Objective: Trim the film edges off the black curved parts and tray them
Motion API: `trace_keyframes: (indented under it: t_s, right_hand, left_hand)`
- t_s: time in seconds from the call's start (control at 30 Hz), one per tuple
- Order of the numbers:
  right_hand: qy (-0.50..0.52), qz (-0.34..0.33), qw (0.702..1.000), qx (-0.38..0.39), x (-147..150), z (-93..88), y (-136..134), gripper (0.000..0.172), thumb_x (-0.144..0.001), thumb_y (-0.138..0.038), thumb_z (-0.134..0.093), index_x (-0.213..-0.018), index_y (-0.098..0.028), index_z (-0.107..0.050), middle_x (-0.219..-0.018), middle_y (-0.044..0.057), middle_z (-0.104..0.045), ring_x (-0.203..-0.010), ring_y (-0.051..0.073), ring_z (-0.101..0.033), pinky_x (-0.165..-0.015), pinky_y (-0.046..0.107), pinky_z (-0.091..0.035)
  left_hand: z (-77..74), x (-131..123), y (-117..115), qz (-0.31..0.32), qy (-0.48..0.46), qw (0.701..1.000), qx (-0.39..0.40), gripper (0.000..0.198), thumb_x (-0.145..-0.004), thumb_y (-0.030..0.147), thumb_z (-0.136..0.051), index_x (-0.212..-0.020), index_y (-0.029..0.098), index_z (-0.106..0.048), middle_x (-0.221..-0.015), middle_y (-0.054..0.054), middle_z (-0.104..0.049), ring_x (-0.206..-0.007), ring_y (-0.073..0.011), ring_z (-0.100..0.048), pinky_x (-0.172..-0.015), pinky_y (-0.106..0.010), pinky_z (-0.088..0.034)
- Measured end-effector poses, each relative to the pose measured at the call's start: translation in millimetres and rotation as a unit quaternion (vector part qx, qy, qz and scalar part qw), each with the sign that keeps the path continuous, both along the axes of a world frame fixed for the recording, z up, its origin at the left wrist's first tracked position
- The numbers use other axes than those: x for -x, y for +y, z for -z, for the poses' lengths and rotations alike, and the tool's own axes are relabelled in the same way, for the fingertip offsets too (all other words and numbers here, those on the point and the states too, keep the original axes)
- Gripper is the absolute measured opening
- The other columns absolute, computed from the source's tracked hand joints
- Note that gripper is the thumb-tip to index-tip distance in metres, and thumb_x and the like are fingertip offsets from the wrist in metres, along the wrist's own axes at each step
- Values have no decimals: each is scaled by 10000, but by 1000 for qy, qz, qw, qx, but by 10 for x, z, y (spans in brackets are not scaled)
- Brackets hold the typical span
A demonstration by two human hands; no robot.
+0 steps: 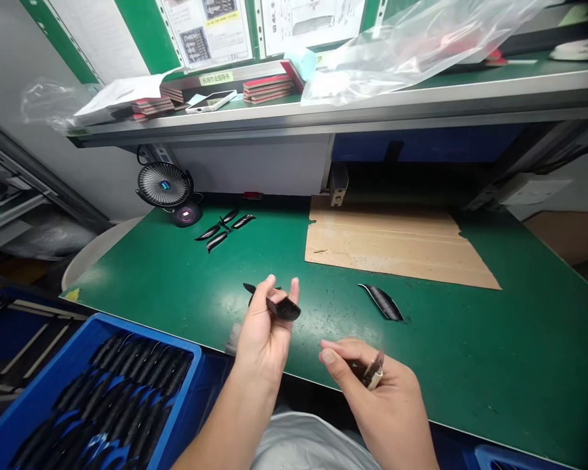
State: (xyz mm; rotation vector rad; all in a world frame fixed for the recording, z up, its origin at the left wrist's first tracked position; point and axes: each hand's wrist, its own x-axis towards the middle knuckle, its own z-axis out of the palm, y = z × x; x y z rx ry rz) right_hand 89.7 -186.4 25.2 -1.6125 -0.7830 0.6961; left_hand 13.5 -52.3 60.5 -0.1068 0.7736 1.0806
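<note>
– Left hand first: bare, palm turned up above the smooth green counter, and it's pinching a dark black, hollow scoop-shaped piece between thumb and fingers!

– Anything past the thumb?

– Yes, a pointed black tip pokes out there; whether it's part of the same piece, I can't tell.

– And the other side?

– Bare right hand, well apart from the piece, tips of thumb and forefinger close together, the rest curled round a small, slim, pale-ended tool.

– What's lying about them?

– Just beyond the right hand, one glossy black curved blade, flat on the green. Behind it, a flat brown cardboard sheet with a ragged outline!

– Over to the far left?

– A cluster of slender black curved blades, near a round black desk fan with a lit centre.

– And down at the near left corner?

– A blue plastic bin, close beside the counter, with row upon row of dark curved pieces packed inside
</note>
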Motion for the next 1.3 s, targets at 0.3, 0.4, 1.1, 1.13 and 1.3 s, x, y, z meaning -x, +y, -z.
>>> trace_keyframes:
  t_s: [0.3, 0.4, 1.1, 1.13, 1.3]
  right_hand:
    - [17, -7, 1000, 2, -12, -127, 145, 343, -822, -516, -662, -704, -197, -703, -569, -1, -612, -493, 138, -523, -457, 233, -404]
    - [0, -46, 998, 40, -188, 28, 178, 379, -871, -540, -580, -840, -191, -723, -671, 23, -674, -612, 177, -601, -544, 250, -437]
    - [-274, 167, 911, 257, -1307, 873, -112, 306, -949, -391, -477, -995, -192, -706, -847, 83, -709, -741, 217, -627, -637, 288, -415]
    - [-271, 147, 925, 222, -1162, 762, -86, 310, -949, -425, -486, -1007, -209, -700, -861, 64, -710, -750, 206, -629, -658, 280, -434]
    - [-244, 14, 970, -18, -417, 250, 7, 158, -933, -321, -557, -946, -231, -686, -916, 40, -687, -796, 190, -625, -722, 281, -480]
  left_hand:
    - [74, -128, -134, 38, 69, 997, -19, 271, -843, 111, -661, -658, 155, -468, -551, 91, -371, -470, -19, -389, -798, -312, -619]
    - [290, -190, -190, 146, 84, 980, -104, 205, -791, 191, -749, -770, 146, -550, -697, 36, -502, -648, -64, -527, -880, -348, -580]
    - [769, -296, -290, 288, 277, 891, -217, 517, -686, 362, -832, -1100, 184, -578, -1046, -71, -568, -1019, -177, -560, -950, -348, -446]
    - [708, -310, -286, 287, 256, 896, -221, 541, -684, 356, -837, -1129, 195, -575, -1075, -79, -576, -1054, -187, -562, -962, -349, -443]
    - [274, -304, -219, 267, 56, 927, -257, 259, -817, 399, -700, -843, 164, -597, -815, -27, -591, -841, -166, -604, -818, -334, -510]
